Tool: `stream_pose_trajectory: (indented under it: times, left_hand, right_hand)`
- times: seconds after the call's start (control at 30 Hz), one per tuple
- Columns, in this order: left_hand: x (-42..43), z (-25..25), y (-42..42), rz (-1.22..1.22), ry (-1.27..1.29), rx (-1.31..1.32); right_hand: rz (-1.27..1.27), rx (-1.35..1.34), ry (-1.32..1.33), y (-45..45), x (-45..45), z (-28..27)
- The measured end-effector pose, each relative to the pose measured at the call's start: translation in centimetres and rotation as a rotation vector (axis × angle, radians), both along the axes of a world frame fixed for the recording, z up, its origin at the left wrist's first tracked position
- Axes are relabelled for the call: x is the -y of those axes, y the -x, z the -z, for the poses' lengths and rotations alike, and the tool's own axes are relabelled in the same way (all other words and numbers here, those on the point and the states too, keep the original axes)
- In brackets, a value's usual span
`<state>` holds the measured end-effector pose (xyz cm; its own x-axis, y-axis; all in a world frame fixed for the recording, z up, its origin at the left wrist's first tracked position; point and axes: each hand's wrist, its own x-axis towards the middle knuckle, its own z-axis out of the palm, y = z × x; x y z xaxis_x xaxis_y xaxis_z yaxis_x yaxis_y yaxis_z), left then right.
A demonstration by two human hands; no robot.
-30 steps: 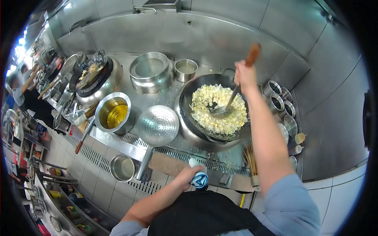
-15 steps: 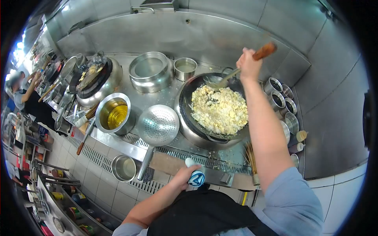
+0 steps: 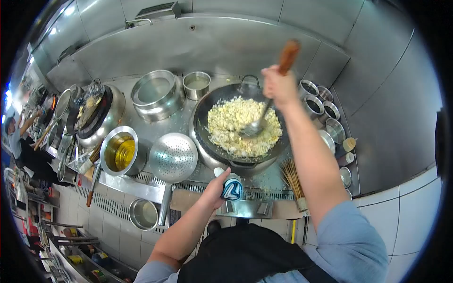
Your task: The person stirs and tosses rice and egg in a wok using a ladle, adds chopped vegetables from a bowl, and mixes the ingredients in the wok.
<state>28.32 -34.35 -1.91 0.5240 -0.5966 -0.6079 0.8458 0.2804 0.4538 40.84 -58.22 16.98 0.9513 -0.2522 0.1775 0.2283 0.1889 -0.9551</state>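
Steel cooktop point(image 3: 171, 124): my right hand point(image 3: 280, 87) grips the ladle point(image 3: 255, 128), best swept low through grainy food point(image 3: 225, 126) below it; my left hand point(image 3: 216, 190) clasps bundled cloth point(image 3: 232, 190).

The food point(image 3: 226, 118) lies in the wok point(image 3: 272, 152), the ladle point(image 3: 255, 127) head down in it. Tins point(image 3: 336, 128) line the wok's right; the brush point(image 3: 293, 180) lies before it, to the right. Left of the wok lies the strainer point(image 3: 173, 158); left of that, the pot point(image 3: 140, 159) with oil point(image 3: 124, 154) in it. Behind the strainer stands the cooker point(image 3: 163, 111), the can point(image 3: 197, 93) to its right. Left of the cooker sits another wok point(image 3: 104, 107).
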Motion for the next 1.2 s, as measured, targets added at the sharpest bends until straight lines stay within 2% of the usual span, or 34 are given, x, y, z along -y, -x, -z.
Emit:
stream_pose_trajectory:
  times: [0.03,0.1,0.13,0.17,0.2,0.23,0.27,0.33,0.37,0.43,0.47,0.53,0.57,0.63,0.7,0.73,0.77,0.83,0.9,0.93,1.03,1.07,1.1,1.17,1.2]
  left_hand:
    - [0.5,0.2,-0.8,-0.008,0.004,0.010]
    - [1.3,1.1,-1.7,0.024,-0.015,0.075]
    - [1.8,1.1,-2.2,0.034,-0.065,0.040]
    - [2.2,0.9,-2.6,0.051,-0.061,0.045]
    - [2.9,0.3,-2.8,0.019,-0.098,0.030]
    - [3.7,0.2,-3.0,0.007,-0.112,0.026]
    - [4.5,0.0,-3.2,-0.005,-0.126,0.021]
    - [5.7,1.5,-3.9,-0.035,-0.166,0.004]
    - [6.3,2.1,-4.4,-0.048,-0.179,0.003]
    - [6.7,3.2,-4.2,-0.176,-0.174,0.005]
    - [6.7,3.3,-3.9,-0.215,-0.170,0.003]
    - [6.9,3.6,-3.7,-0.259,-0.176,0.023]
    - [6.9,3.9,-3.7,-0.262,-0.184,0.037]
    - [7.1,4.5,-3.7,-0.268,-0.202,0.064]
    - [7.0,4.3,-3.9,-0.280,-0.180,0.088]
    - [7.0,3.7,-4.1,-0.280,-0.189,0.083]
    - [6.9,3.1,-4.2,-0.281,-0.198,0.077]
    - [7.0,3.7,-4.2,-0.276,-0.189,0.108]
    - [7.2,4.4,-4.5,-0.280,-0.184,0.134]
    - [7.4,5.0,-5.0,-0.303,-0.178,0.159]
    - [7.1,5.4,-4.2,-0.305,-0.194,0.145]
    - [7.1,5.2,-4.3,-0.310,-0.195,0.136]
    - [7.1,5.0,-4.4,-0.316,-0.195,0.126]
    - [6.9,4.4,-4.5,-0.311,-0.186,0.124]
    - [6.8,4.0,-4.6,-0.308,-0.186,0.117]
  right_hand:
    - [0.034,0.034,0.032,1.9,0.8,-2.9]
    - [0.031,0.160,0.046,5.9,3.9,-5.0]
    - [0.141,0.229,0.088,7.5,4.3,-4.0]
    - [0.141,0.231,0.083,7.2,3.7,-1.0]
    - [0.260,0.197,-0.029,5.8,3.0,3.7]
    - [0.376,0.165,-0.138,4.8,2.9,5.9]
    - [0.384,0.169,-0.135,4.4,4.0,5.2]
    - [0.219,0.107,-0.266,3.1,6.8,2.6]
    - [0.308,0.138,-0.181,3.8,7.0,0.2]
    - [0.297,0.320,-0.157,5.6,9.0,-1.2]
    - [0.292,0.311,-0.160,4.8,8.8,1.1]
    - [0.652,0.287,-0.236,2.4,7.8,8.1]
    - [0.478,0.205,-0.329,1.7,6.7,8.8]
    - [0.189,0.095,-0.392,-0.2,7.8,5.8]
    - [0.182,0.129,-0.282,-0.6,8.6,1.4]
    - [0.320,0.175,-0.244,-0.4,8.0,-0.8]
    - [0.337,0.287,-0.248,0.0,8.3,-1.3]
    - [0.614,0.346,-0.309,-1.6,7.3,2.9]
    - [0.408,0.134,-0.301,-2.7,5.1,6.2]
    - [0.262,0.076,-0.306,-3.6,5.5,5.3]
    - [0.222,0.071,-0.181,-4.2,7.0,0.0]
    - [0.354,0.193,-0.138,-3.8,7.0,-1.1]
    - [0.432,0.308,-0.204,-3.3,7.1,-1.5]
    - [0.647,0.344,-0.308,-4.8,7.9,2.7]
    - [0.529,0.191,-0.277,-4.8,7.5,4.2]
